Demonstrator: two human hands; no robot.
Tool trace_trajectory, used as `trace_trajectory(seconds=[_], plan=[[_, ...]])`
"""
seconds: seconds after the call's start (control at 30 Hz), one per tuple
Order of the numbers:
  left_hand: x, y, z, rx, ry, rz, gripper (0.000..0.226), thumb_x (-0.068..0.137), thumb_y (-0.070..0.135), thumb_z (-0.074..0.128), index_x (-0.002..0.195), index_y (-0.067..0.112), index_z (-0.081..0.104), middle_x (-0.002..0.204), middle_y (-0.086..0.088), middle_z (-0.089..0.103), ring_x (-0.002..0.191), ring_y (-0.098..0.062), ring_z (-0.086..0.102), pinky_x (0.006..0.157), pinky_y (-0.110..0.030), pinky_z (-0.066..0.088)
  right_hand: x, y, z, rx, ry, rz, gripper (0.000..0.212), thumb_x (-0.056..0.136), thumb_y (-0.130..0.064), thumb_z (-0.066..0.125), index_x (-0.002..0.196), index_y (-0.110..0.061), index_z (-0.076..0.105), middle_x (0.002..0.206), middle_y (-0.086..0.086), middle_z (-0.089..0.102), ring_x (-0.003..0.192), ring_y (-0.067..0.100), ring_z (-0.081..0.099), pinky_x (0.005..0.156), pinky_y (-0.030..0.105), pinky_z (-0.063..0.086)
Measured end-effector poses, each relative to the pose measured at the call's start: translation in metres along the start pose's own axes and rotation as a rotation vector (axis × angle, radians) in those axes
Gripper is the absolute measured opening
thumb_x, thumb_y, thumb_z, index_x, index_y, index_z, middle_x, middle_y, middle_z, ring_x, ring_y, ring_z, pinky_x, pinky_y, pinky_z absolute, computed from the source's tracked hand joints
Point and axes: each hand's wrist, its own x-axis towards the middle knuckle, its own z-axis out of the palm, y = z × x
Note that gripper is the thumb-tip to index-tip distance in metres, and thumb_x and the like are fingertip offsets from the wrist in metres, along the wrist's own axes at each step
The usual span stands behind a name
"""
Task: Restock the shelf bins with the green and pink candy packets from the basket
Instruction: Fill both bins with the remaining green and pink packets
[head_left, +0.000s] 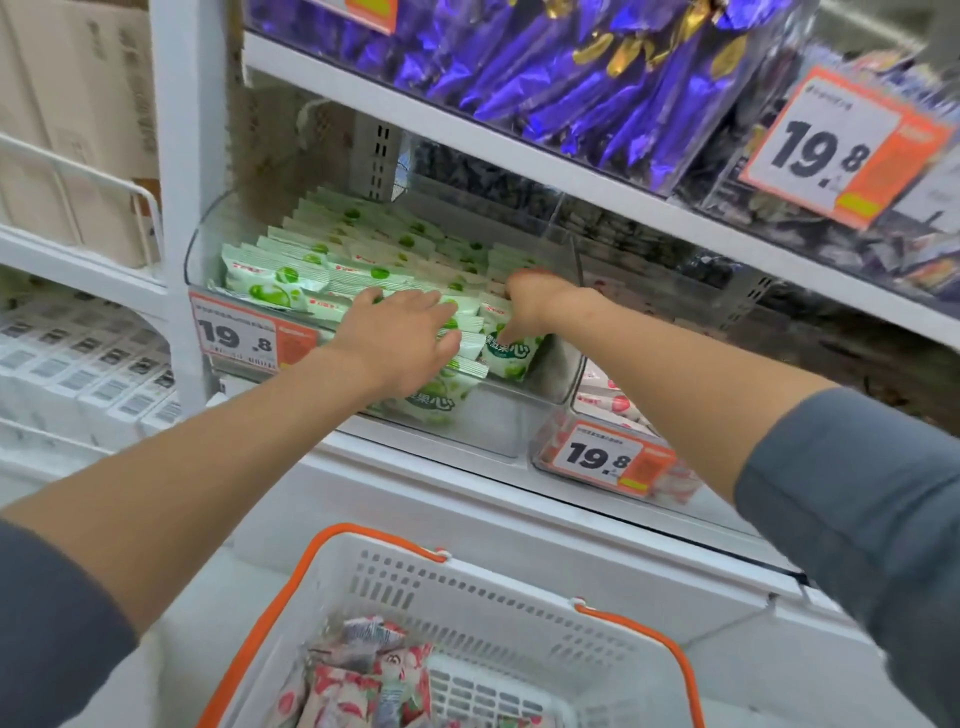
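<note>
**Both hands in the green-candy bin**

On white shop shelving, a clear bin (208, 244) at the shelf's (415, 457) left end holds rows of green packets (291, 280). The left hand (400, 338) lies flat on the front rows, fingers straight and slightly spread. The right hand (535, 306) dips in by the bin's right wall, fingers bent down among the packets; I cannot tell whether they grip any. Pink packets (363, 675) lie in the basket (467, 597) below.

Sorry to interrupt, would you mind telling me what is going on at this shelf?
A person is restocking the clear bin with green packets. The left hand lies flat on the front rows, while the right hand curls its fingers round packets at the bin's right end. Pink packets wait in the basket below.
</note>
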Motion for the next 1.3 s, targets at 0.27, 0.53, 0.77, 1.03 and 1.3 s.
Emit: trace_trajectory(seconds=[0.27, 0.53, 0.77, 1.03, 1.3], plan=[[-0.001, 0.001, 0.001, -0.005, 0.005, -0.005, 0.053, 0.103, 0.043, 0.021, 0.152, 0.024, 0.026, 0.161, 0.000, 0.021, 0.147, -0.015, 0.021, 0.119, -0.045, 0.015, 0.007, -0.002, 0.004, 0.043, 0.071, 0.078, 0.013, 0.088, -0.013, 0.066, 0.093, -0.008, 0.054, 0.091, 0.007, 0.053, 0.073, 0.021, 0.051, 0.058, 0.027, 0.039], [-0.001, 0.002, 0.001, -0.095, 0.041, -0.015, 0.051, 0.102, 0.042, 0.029, 0.149, 0.023, 0.035, 0.157, -0.001, 0.031, 0.144, -0.016, 0.028, 0.118, -0.046, 0.016, 0.000, 0.000, -0.010, 0.152, 0.180, 0.115, 0.004, 0.090, -0.007, 0.055, 0.091, -0.007, 0.051, 0.082, 0.007, 0.051, 0.079, 0.024, 0.054, 0.058, 0.027, 0.040], [-0.041, 0.056, -0.008, -0.457, 0.408, -0.118, 0.017, 0.081, 0.013, 0.060, 0.075, 0.024, 0.049, 0.077, 0.007, 0.054, 0.078, -0.022, 0.052, 0.063, -0.035, 0.040, -0.089, -0.001, 0.013, 0.514, 0.599, -0.177, 0.019, 0.080, -0.009, 0.054, 0.087, -0.015, 0.071, 0.084, -0.001, 0.070, 0.079, 0.018, 0.063, 0.074, 0.037, 0.053], [-0.098, 0.115, 0.096, -0.539, -0.327, -0.212, 0.019, 0.076, 0.009, 0.067, 0.068, 0.021, 0.055, 0.069, 0.005, 0.060, 0.070, -0.021, 0.062, 0.067, -0.031, 0.050, -0.173, 0.015, 0.182, 0.557, 0.093, -0.144, 0.019, 0.083, -0.009, 0.055, 0.093, -0.013, 0.070, 0.097, 0.006, 0.071, 0.091, 0.026, 0.062, 0.078, 0.038, 0.052], [-0.108, 0.127, 0.168, -0.340, -0.629, -0.150, 0.011, 0.080, 0.014, 0.068, 0.089, 0.019, 0.066, 0.111, 0.008, 0.058, 0.096, -0.011, 0.058, 0.083, -0.030, 0.049, -0.215, 0.038, 0.383, 0.935, -0.511, 0.348, 0.009, 0.087, -0.010, 0.061, 0.087, -0.004, 0.067, 0.088, 0.015, 0.066, 0.084, 0.026, 0.063, 0.080, 0.036, 0.055]])
